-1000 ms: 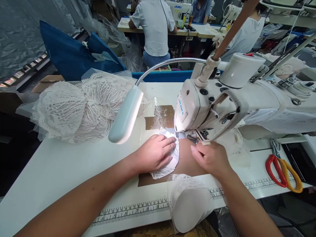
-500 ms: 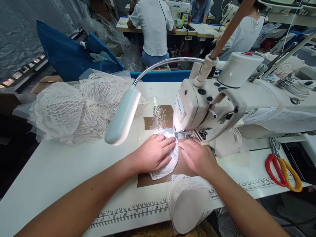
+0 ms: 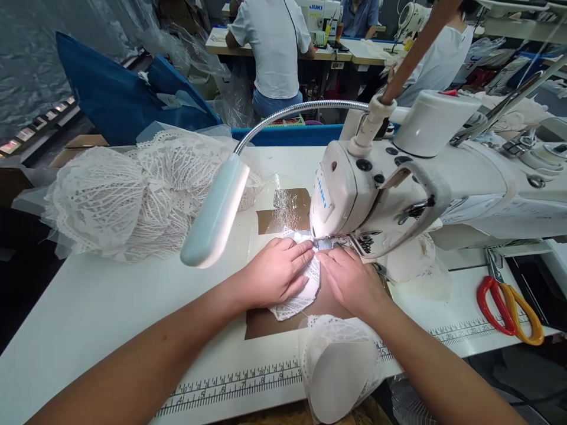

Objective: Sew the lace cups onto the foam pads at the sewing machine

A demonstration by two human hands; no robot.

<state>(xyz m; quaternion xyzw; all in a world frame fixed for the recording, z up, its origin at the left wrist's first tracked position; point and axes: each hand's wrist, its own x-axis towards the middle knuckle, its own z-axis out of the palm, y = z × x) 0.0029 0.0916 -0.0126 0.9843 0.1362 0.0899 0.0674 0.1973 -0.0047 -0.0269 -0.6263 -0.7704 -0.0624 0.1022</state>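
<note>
A small white lace piece (image 3: pixel 299 298) lies under the needle area of a white sewing machine (image 3: pixel 339 189), on a brown taped patch (image 3: pixel 330 295). My left hand (image 3: pixel 277 271) rests flat on this piece, fingers stretched toward the presser foot. From the other side, my right hand (image 3: pixel 352 280) lies low on the brown patch, its fingers extended and their tips touching the lace's right edge beside the foot. Neither hand visibly pinches the cloth. Close to me, a white lace cup piece (image 3: pixel 341 378) hangs over the table edge, below my right wrist.
A lamp (image 3: pixel 217 209) on a bendy neck hangs above my left forearm. Piled lace pieces (image 3: pixel 133 195) occupy the table's left. Scissors (image 3: pixel 509 301) with red and yellow handles lie at right. A printed ruler (image 3: pixel 239 381) runs along the front edge. People sit at machines beyond.
Both hands stay at the lace, with the right fingertips slightly farther left. The lace has shifted very slightly toward the needle. The camera view has moved a little.
</note>
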